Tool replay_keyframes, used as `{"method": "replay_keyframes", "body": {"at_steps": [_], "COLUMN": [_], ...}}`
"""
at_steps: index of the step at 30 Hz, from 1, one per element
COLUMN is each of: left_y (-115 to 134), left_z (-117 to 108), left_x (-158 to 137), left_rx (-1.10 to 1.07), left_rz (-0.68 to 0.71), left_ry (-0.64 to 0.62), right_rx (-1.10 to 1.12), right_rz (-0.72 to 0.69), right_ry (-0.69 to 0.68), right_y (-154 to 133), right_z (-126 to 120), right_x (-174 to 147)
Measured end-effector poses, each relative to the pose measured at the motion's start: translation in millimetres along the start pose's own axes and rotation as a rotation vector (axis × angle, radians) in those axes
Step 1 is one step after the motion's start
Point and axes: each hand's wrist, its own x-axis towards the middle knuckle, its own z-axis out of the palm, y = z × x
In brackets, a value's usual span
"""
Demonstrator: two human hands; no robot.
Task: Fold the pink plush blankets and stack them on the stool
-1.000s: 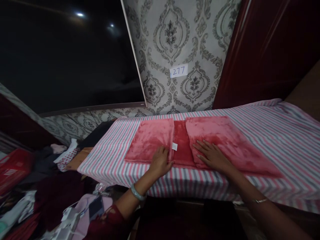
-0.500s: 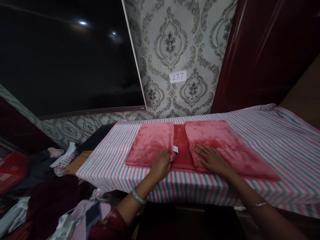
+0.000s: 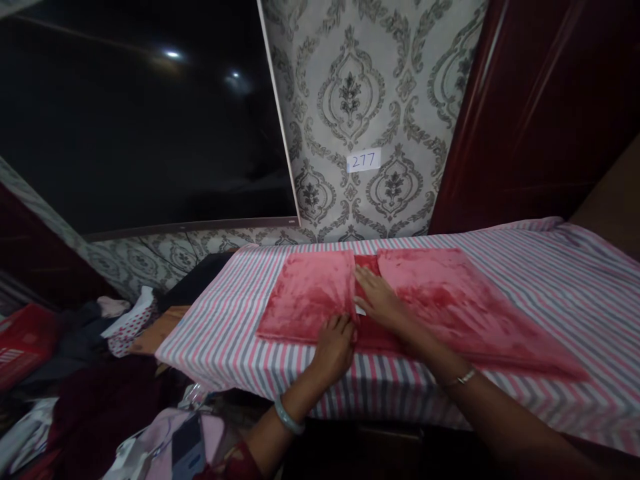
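Note:
A plush pinkish-red blanket (image 3: 310, 287) lies folded on a cloth with pink, grey and white stripes (image 3: 225, 313). Its left and right parts are folded inward, and a darker red strip shows between them. My left hand (image 3: 337, 343) has its fingers curled around the near inner corner of the left folded part. Just beyond it, my right hand (image 3: 383, 303) reaches across the dark strip with fingers stretched out, the tips at that part's inner edge. A small white tag (image 3: 360, 310) peeks out under the right hand.
A large black screen (image 3: 150, 127) stands behind at the left, beside patterned wallpaper (image 3: 350, 100) bearing a paper marked 277 (image 3: 364, 160). Piled clothes (image 3: 105, 393), a pink bag (image 3: 213, 433) and a red bag (image 3: 27, 337) lie at the lower left.
My right hand has moved left, off the right folded part and over to the left part's inner edge. My left hand stays at the same corner. The view has shifted slightly.

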Motion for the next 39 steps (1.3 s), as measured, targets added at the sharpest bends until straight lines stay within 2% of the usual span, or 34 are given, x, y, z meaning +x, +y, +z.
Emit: {"method": "replay_keyframes", "body": {"at_steps": [3, 6, 9, 11, 14, 16, 19, 23, 25, 27, 32, 34, 36, 39], "left_y": [0, -8, -35, -65, -119, -148, -171, -173, -169, -162, -131, -119, -111, -116], "left_z": [4, -1, -18, -34, -58, -70, -81, -90, -97, -106, -124, -125, -123, -116], "left_x": [-11, -26, -33, -31, -22, -16, -14, -14, -10, -2, 28, 40, 50, 62], "left_rx": [-0.053, -0.184, -0.285, -0.27, -0.235, -0.341, -0.7, -1.168, -1.27, -1.3, -1.327, -1.351, -1.369, -1.343], "left_rz": [0.08, 0.206, 0.168, 0.023, -0.317, -0.552, -0.836, -1.013, -1.021, -0.977, -0.726, -0.62, -0.535, -0.566], "left_ry": [0.064, 0.117, 0.253, 0.399, 0.561, 0.534, 0.409, 0.322, 0.287, 0.285, 0.278, 0.241, 0.209, 0.209], "right_rx": [-0.05, -0.101, -0.111, -0.106, -0.098, -0.082, -0.029, 0.038, 0.085, 0.191, 0.574, 0.62, 0.6, 0.587], "right_rz": [0.061, 0.138, 0.135, 0.135, 0.161, 0.172, 0.16, 0.2, 0.217, 0.169, 0.02, 0.054, 0.155, 0.269], "right_ry": [-0.152, -0.312, -0.316, -0.302, -0.334, -0.347, -0.353, -0.349, -0.284, -0.205, -0.111, -0.076, -0.063, -0.031], "right_y": [-26, -26, -18, -16, -18, -20, -18, -22, -34, -53, -117, -136, -144, -141], "right_z": [25, 50, 65, 67, 63, 60, 57, 47, 42, 37, 31, 31, 34, 42], "right_x": [26, 26, 18, 16, 18, 19, 18, 16, 19, 25, 43, 47, 48, 48]}}
